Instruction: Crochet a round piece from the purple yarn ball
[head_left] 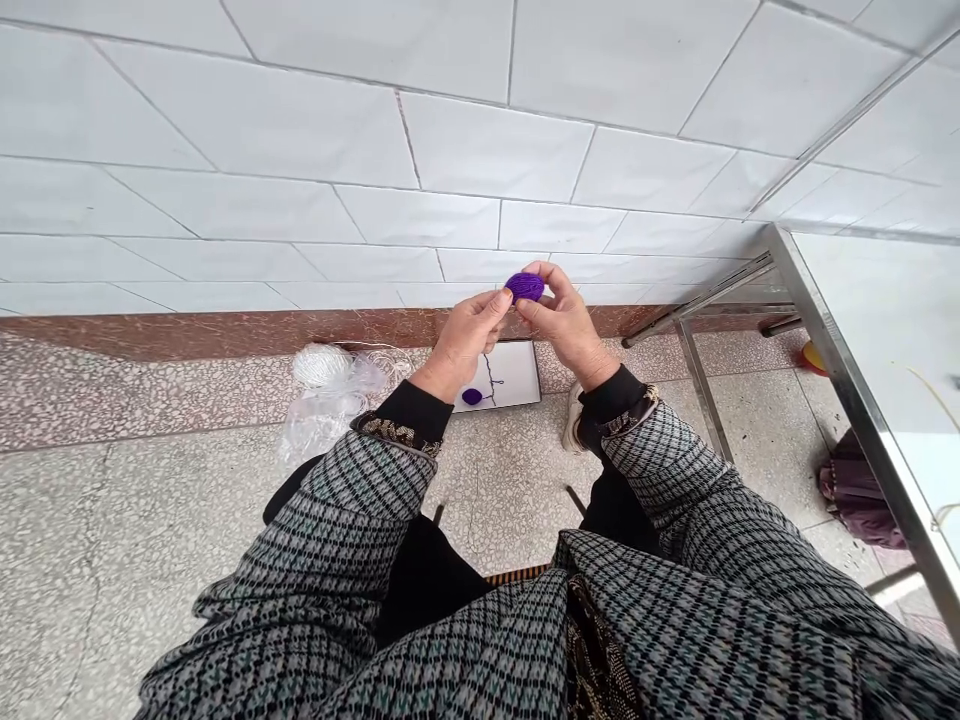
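Observation:
A small purple ball of yarn [525, 287] is held up between both hands, in front of the tiled wall. My left hand [472, 335] pinches its left side with thumb and fingers. On the other side, my right hand [561, 318] has its thumb below the ball and a finger over its top. Beneath the hands a shallow white box [519, 375] lies on the floor. Inside it are a second purple ball of yarn [472, 396] and a dark strand of yarn [491, 375] with a small loop; my left wrist partly covers the box.
Left of the box, a white ball of yarn [322, 365] and clear plastic bags [319, 425] lie on the speckled floor. A metal-framed table [840, 350] stands at the right, with dark purple cloth [855, 490] under it. White tiled wall [465, 140] rises close ahead.

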